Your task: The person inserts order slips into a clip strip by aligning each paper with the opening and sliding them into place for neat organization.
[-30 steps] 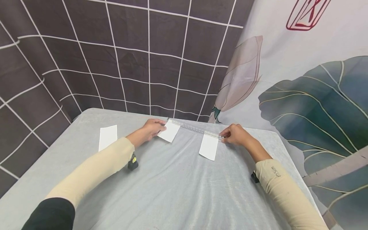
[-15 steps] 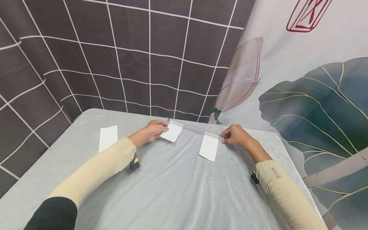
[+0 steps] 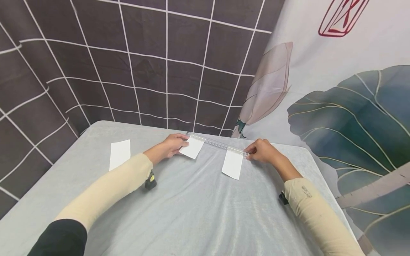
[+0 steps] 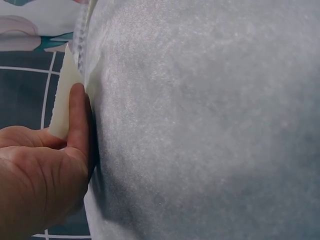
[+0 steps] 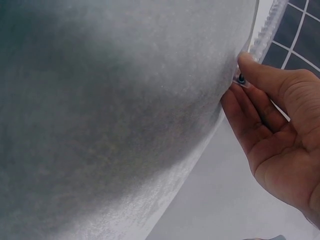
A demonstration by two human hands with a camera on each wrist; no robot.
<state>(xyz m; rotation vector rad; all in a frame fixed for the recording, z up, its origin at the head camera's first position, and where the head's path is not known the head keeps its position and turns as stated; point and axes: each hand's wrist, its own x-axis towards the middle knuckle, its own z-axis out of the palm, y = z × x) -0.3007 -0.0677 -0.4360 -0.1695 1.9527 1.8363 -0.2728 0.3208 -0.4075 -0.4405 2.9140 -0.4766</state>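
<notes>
A long clear plastic strip (image 3: 216, 143) with ridges lies near the far edge of the table, sloping down to the right in the head view. My right hand (image 3: 261, 150) pinches its right end between thumb and fingers; the strip's end shows between the fingertips in the right wrist view. A white paper card (image 3: 193, 147) overlaps the strip's left end. My left hand (image 3: 173, 144) pinches this card at its left side, with the card (image 4: 61, 107) between thumb and finger in the left wrist view. A second white card (image 3: 232, 165) hangs from the strip's right part toward me.
Another white card (image 3: 120, 153) lies at the left, partly hidden by my left sleeve. Grey cloth (image 3: 205, 213) covers the table. A dark curtain (image 3: 144, 71) with white grid lines stands behind it, and a leaf-patterned curtain (image 3: 307, 57) on the right.
My left hand has shifted slightly to the right along the strip, carrying its card with it. My right hand, the strip and the other cards stay where they were.
</notes>
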